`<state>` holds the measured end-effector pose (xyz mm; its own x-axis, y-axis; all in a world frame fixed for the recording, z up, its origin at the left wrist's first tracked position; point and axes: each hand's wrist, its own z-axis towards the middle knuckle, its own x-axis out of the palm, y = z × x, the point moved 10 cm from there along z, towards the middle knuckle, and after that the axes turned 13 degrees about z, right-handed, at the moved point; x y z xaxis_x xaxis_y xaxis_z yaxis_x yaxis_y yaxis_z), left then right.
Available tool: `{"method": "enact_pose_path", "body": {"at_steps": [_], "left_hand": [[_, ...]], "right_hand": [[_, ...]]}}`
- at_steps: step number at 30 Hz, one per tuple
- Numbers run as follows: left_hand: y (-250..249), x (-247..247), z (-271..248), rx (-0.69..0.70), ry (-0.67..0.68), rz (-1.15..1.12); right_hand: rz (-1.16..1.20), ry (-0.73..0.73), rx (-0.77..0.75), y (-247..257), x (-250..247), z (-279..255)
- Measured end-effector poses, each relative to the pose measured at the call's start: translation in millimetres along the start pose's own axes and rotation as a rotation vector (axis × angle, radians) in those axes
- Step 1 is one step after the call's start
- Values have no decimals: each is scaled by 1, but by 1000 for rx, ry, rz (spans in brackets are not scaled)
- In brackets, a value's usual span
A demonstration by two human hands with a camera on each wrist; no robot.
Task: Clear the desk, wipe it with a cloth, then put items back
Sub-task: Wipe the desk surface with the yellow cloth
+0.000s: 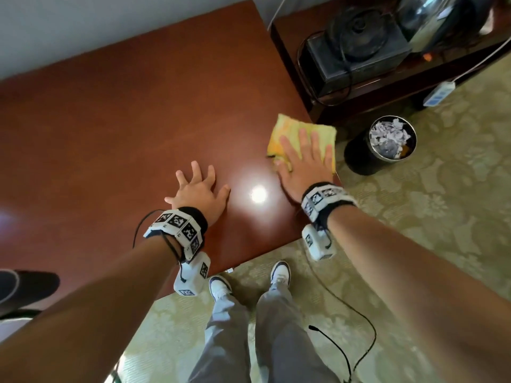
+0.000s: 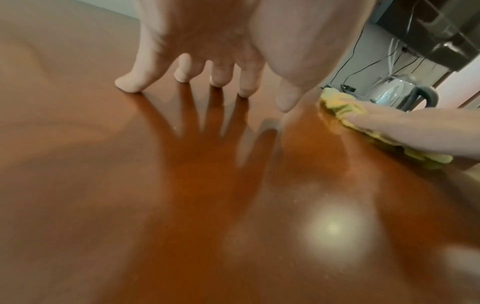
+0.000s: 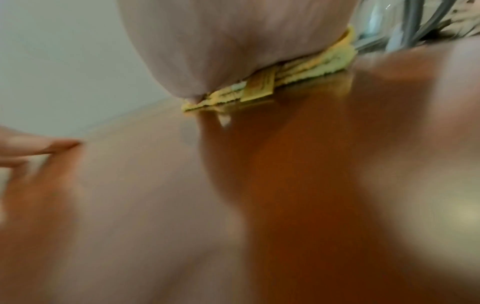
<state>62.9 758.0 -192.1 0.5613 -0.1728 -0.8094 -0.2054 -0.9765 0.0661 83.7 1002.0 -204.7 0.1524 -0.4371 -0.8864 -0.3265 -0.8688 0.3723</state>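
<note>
A folded yellow cloth (image 1: pixel 287 128) lies at the right edge of the reddish-brown desk (image 1: pixel 116 120). My right hand (image 1: pixel 304 158) presses flat on it with straight, spread fingers; one corner of the cloth overhangs the desk edge. From the right wrist view the palm covers the cloth (image 3: pixel 311 67), and a small tag shows at its near edge. My left hand (image 1: pixel 197 186) rests on the bare desk top to the left, fingers spread, tips touching the wood (image 2: pixel 182 78). In the left wrist view the cloth (image 2: pixel 342 109) sits under the other hand.
A dark side cabinet (image 1: pixel 387 87) carrying a black box and a kettle (image 1: pixel 425 20) stands beyond the desk's right end. A black waste bin (image 1: pixel 387 145) full of paper sits on the patterned carpet beside the cloth. A power strip (image 1: pixel 439 94) and cables lie on the floor.
</note>
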Motion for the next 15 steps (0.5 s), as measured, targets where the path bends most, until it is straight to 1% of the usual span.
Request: {"method": "enact_pose_path", "body": {"at_steps": [2, 4, 5, 6, 10, 12, 15], "left_hand": [[-1, 1, 0, -14, -1, 23], [-2, 3, 1, -22, -7, 43], [-3, 4, 1, -25, -10, 51], [-3, 4, 1, -29, -11, 58], [-3, 5, 3, -24, -2, 62], [-1, 5, 4, -24, 4, 55], [0, 2, 5, -40, 3, 74]], "right_hand": [[-13, -4, 63, -18, -6, 8], [-11, -32, 104, -11, 1, 4], [-1, -44, 100, 1, 7, 0], [1, -39, 67, 18, 15, -5], [-10, 79, -180, 98, 61, -49], [19, 84, -237, 112, 67, -61], [-22, 85, -311, 96, 58, -54]]}}
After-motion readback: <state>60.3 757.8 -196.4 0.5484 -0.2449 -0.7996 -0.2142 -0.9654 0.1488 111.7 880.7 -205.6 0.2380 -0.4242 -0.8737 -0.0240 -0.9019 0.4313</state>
